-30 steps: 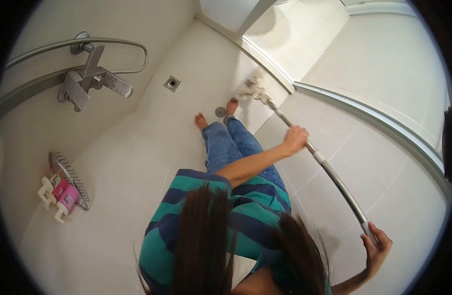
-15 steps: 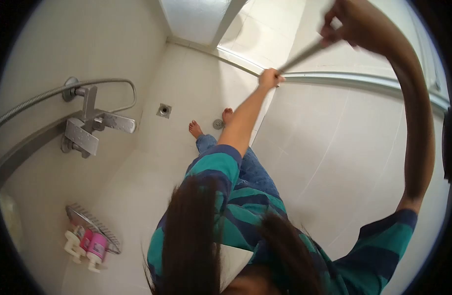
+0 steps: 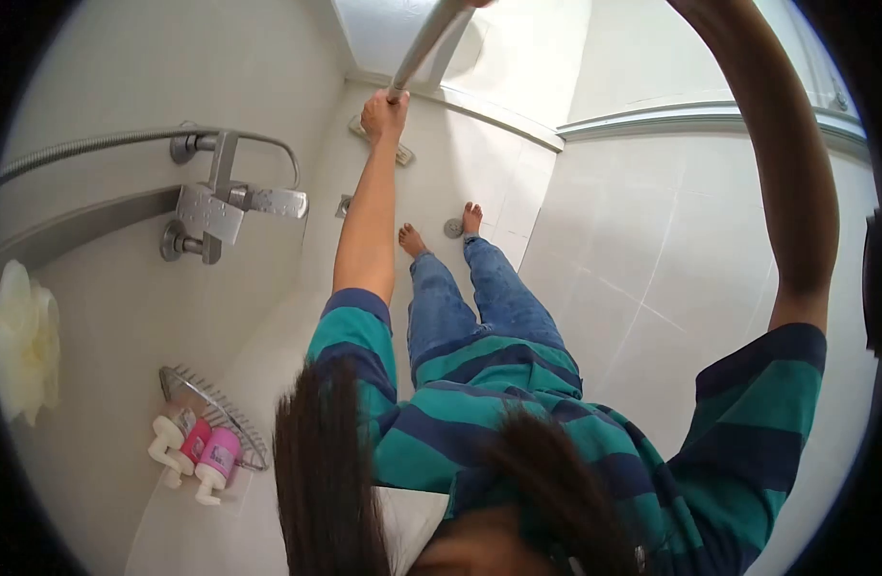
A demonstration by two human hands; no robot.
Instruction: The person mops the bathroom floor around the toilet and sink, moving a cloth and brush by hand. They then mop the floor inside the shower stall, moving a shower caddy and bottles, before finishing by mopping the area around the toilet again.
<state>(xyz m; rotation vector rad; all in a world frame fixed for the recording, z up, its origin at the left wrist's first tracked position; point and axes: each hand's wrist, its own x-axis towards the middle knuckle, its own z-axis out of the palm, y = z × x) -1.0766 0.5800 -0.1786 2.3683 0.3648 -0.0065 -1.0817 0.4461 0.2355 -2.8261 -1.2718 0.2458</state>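
My left hand (image 3: 384,115) is closed around the grey pole (image 3: 423,48) of what looks like a flat-headed mop. Beyond that hand, the narrow, pale mop head (image 3: 404,155) lies on the floor, partly hidden behind my hand and forearm. The pole rises out of the top of the view. Only a sliver of my right hand (image 3: 479,3) shows there, beside the pole, with its fingers closed at it; the rest is cut off by the edge. My right arm (image 3: 786,144) is raised high along the right side.
My bare feet stand beside a round drain (image 3: 453,228); a square drain (image 3: 344,205) is nearer the left wall. A shower mixer (image 3: 215,206) with hose, a loofah (image 3: 23,341) and a wire rack (image 3: 215,408) with pump bottles line that wall. A door track (image 3: 652,123) crosses the upper right.
My left hand and the pole have swung left, and the mop head has come into view on the floor. My right hand has moved up and left, mostly out of view.
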